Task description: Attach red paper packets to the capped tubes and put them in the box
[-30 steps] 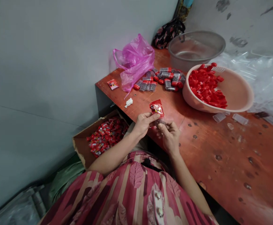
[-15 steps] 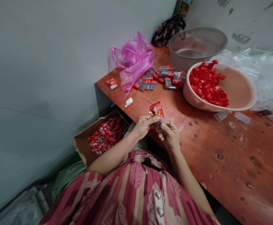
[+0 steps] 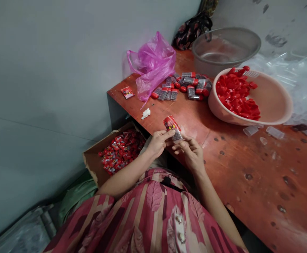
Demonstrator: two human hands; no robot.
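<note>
- Your left hand (image 3: 159, 143) pinches the red packet (image 3: 170, 123) between closed fingers near the bench (image 3: 248, 151) edge; a loosened thumb could drop it.
- Your right hand (image 3: 192, 153) has fingers half-curled at its lower end; tugging could crease it.
- Small packets (image 3: 123, 151) in the box (image 3: 94, 162) hide one another.
- The red packet hides your left fingertips; you cannot tell whether the right ones grip.
- Clear plastic (image 3: 306, 86) gets cut off.

Head-worn view, looking forward, steeply down
</note>
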